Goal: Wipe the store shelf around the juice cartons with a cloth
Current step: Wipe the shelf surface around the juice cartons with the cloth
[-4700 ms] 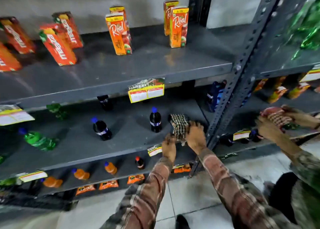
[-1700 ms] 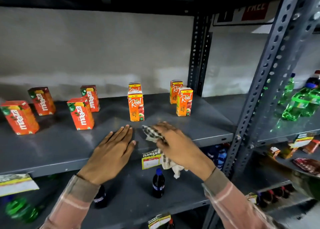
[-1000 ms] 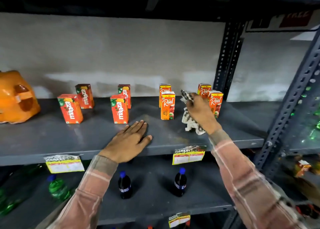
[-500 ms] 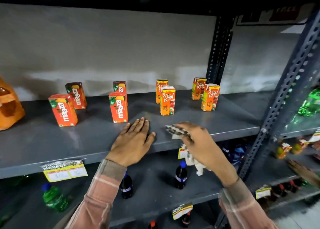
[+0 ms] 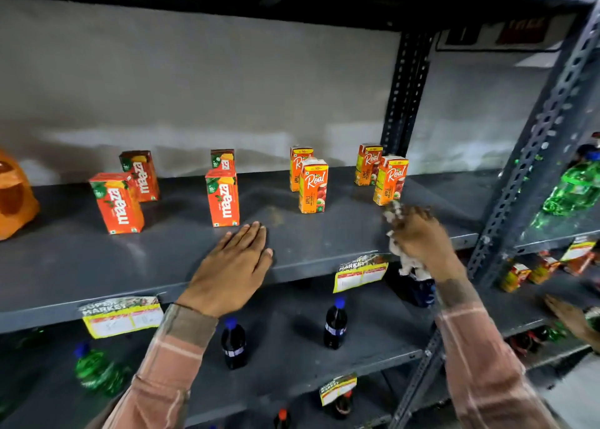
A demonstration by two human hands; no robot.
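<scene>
We see the grey shelf spanning mid-frame, with eight juice cartons standing upright along its back half. Our left hand lies flat and spread on the shelf's front edge, centre frame. Our right hand, blurred at centre right, is clenched around the cloth, which dangles past the edge.

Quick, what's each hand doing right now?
Left hand: open, flat on the shelf, holding nothing.
Right hand: closed on the cloth, near the front carton.
</scene>
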